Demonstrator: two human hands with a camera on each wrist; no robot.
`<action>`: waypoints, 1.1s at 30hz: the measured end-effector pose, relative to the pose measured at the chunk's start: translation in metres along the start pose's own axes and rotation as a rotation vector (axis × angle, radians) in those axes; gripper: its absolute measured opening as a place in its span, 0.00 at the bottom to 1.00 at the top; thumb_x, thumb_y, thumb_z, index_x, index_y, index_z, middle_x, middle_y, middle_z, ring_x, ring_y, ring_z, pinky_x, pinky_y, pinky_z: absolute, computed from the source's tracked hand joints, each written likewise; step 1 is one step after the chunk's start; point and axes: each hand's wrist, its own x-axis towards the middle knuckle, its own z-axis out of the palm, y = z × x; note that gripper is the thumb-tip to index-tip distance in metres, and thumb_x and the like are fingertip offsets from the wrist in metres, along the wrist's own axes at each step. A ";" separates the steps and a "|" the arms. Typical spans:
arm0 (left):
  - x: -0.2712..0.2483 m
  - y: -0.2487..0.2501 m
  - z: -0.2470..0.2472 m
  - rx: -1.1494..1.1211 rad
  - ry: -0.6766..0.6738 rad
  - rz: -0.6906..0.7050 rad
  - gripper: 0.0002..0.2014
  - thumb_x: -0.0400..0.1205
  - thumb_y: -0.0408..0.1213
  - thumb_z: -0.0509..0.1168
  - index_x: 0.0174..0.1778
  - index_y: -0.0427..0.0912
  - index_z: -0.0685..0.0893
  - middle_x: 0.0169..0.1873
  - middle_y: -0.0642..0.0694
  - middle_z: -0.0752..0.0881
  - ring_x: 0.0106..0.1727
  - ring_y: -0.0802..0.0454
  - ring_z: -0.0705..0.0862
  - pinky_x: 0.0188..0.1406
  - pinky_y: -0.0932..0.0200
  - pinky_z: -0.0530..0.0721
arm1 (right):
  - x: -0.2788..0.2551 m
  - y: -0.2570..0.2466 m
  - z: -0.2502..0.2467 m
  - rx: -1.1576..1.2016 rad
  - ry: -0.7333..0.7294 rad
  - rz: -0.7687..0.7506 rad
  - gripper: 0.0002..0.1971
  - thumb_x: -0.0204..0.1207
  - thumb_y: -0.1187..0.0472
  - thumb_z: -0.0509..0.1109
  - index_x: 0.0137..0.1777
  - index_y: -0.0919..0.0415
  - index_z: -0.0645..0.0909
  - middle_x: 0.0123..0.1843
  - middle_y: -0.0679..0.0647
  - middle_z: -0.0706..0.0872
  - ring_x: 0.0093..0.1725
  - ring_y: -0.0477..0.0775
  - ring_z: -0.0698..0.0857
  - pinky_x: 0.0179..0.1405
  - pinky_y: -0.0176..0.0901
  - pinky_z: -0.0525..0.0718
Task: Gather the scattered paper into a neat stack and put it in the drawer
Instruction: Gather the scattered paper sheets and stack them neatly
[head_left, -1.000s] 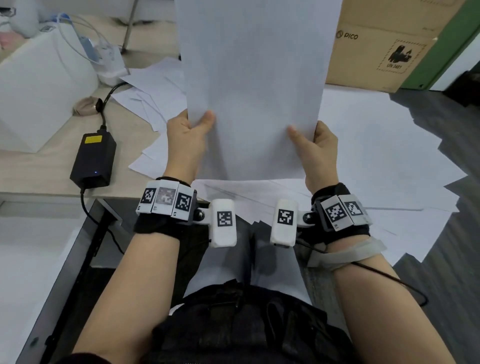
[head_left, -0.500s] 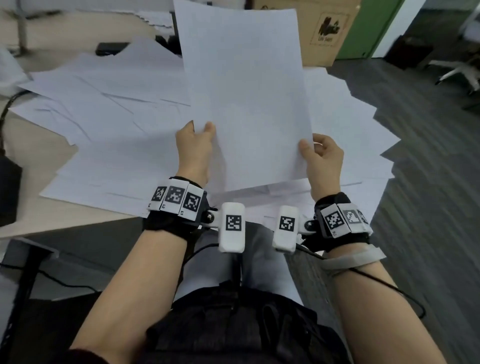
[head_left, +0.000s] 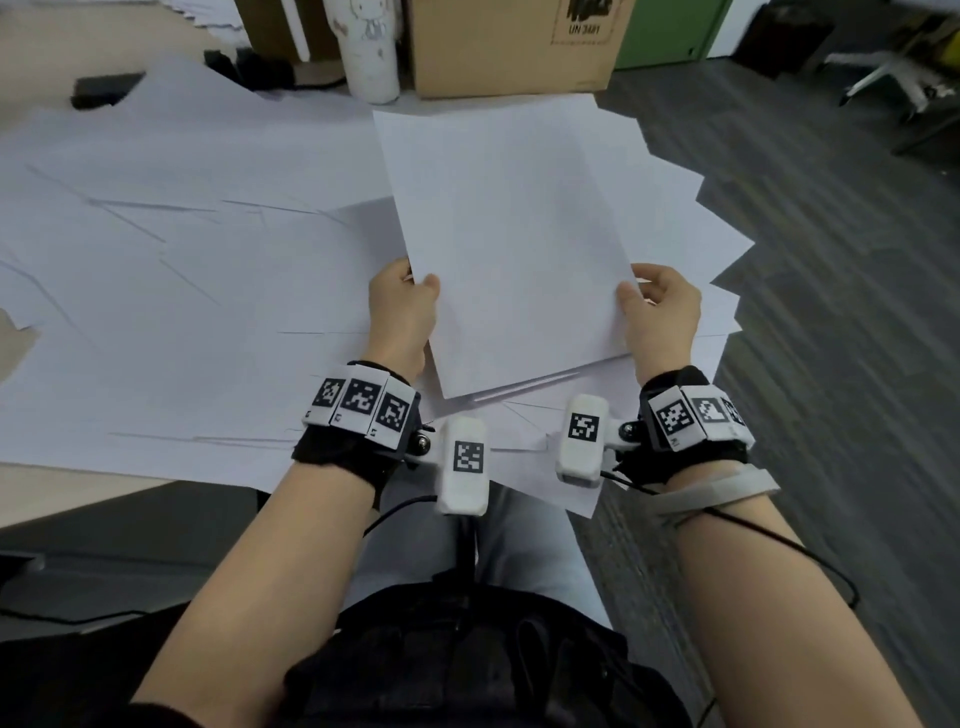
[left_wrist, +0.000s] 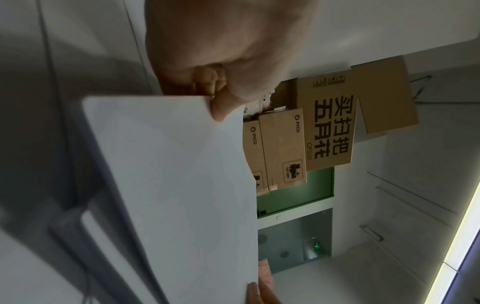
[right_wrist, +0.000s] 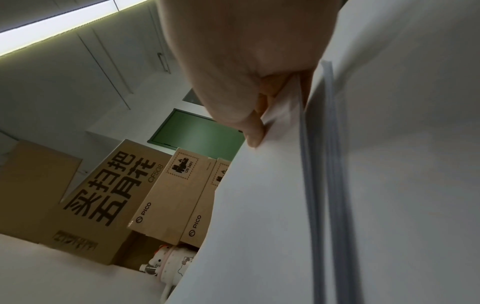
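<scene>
Here you hold a thin stack of white paper sheets (head_left: 511, 249) between both hands, lifted above the scattered white sheets (head_left: 171, 291) that cover the pale wooden desk (head_left: 57, 493). Your left hand (head_left: 402, 317) pinches the stack's left edge near its near corner, thumb on top; your right hand (head_left: 660, 317) grips the right edge the same way, fingers curled beneath. The stack tilts away from you, its far end toward a brown cardboard box (head_left: 511, 47) and a white cartoon-printed tumbler (head_left: 371, 49) at the far side of the desk.

The head view gives you the layout: loose sheets fan out to the left and right, some overhanging the desk's right edge above the grey floor (head_left: 841, 312). It does not show any drawer.

The left wrist view adds what the head view hides: your thumb (left_wrist: 221, 107) pressing the top sheet against the fingers behind it. The right wrist view shows the stack edge-on (right_wrist: 319, 185), its sheets slightly uneven, not yet squared, with your right thumb (right_wrist: 253, 131) on the upper face.
</scene>
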 end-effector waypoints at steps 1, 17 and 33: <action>0.000 -0.001 0.001 0.014 0.006 0.006 0.09 0.81 0.23 0.58 0.48 0.36 0.82 0.41 0.43 0.83 0.41 0.49 0.79 0.43 0.58 0.79 | 0.001 0.002 -0.001 -0.013 0.001 0.003 0.11 0.75 0.68 0.67 0.57 0.63 0.83 0.47 0.59 0.86 0.44 0.51 0.83 0.44 0.34 0.79; 0.001 -0.011 0.000 0.185 0.043 0.047 0.08 0.73 0.27 0.73 0.38 0.45 0.87 0.36 0.50 0.87 0.42 0.50 0.86 0.54 0.51 0.86 | 0.008 0.012 -0.006 -0.151 0.092 0.002 0.13 0.75 0.67 0.67 0.58 0.59 0.85 0.49 0.52 0.87 0.43 0.48 0.82 0.43 0.32 0.75; -0.023 0.002 -0.066 0.078 0.091 0.055 0.12 0.79 0.30 0.69 0.58 0.40 0.84 0.44 0.51 0.82 0.40 0.57 0.80 0.36 0.67 0.81 | -0.047 -0.027 0.028 -0.100 0.007 -0.159 0.13 0.72 0.73 0.62 0.47 0.63 0.88 0.47 0.54 0.90 0.48 0.47 0.84 0.49 0.24 0.77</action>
